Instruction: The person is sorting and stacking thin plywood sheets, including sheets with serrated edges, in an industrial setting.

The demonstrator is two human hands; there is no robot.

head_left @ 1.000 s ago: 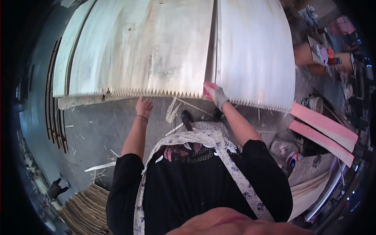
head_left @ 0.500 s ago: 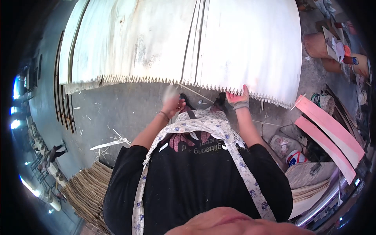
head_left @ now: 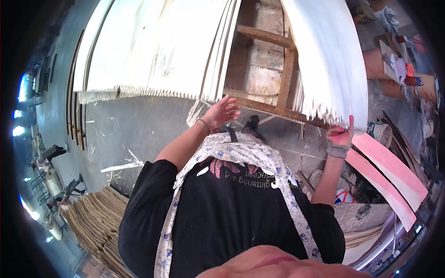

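A pale veneer sheet [head_left: 324, 55] with a zigzag near edge lies lifted and curved at the right. My right hand [head_left: 340, 134] is closed on its near right corner, the fingers curled and the thumb pointing up. More pale veneer sheets [head_left: 153, 51] with saw-toothed near edges lie at the left, several strips along their right side. Beside the near right corner of these, my left hand [head_left: 223, 113] is open with its fingers apart, holding nothing. Between the two sides shows a brown wooden frame [head_left: 286, 78] with crossbars.
Pink-faced strips [head_left: 380, 167] lie at the right, near a bucket [head_left: 381, 133] and bundled material. A tall stack of brown sheets [head_left: 95, 222] stands at the lower left. White scraps [head_left: 121, 167] litter the grey floor. Long dark bars [head_left: 74, 92] run along the left.
My right hand has moved right with the veneer sheet, baring the wooden frame under it. My left hand, blurred before, has moved right and up to the left sheets' corner.
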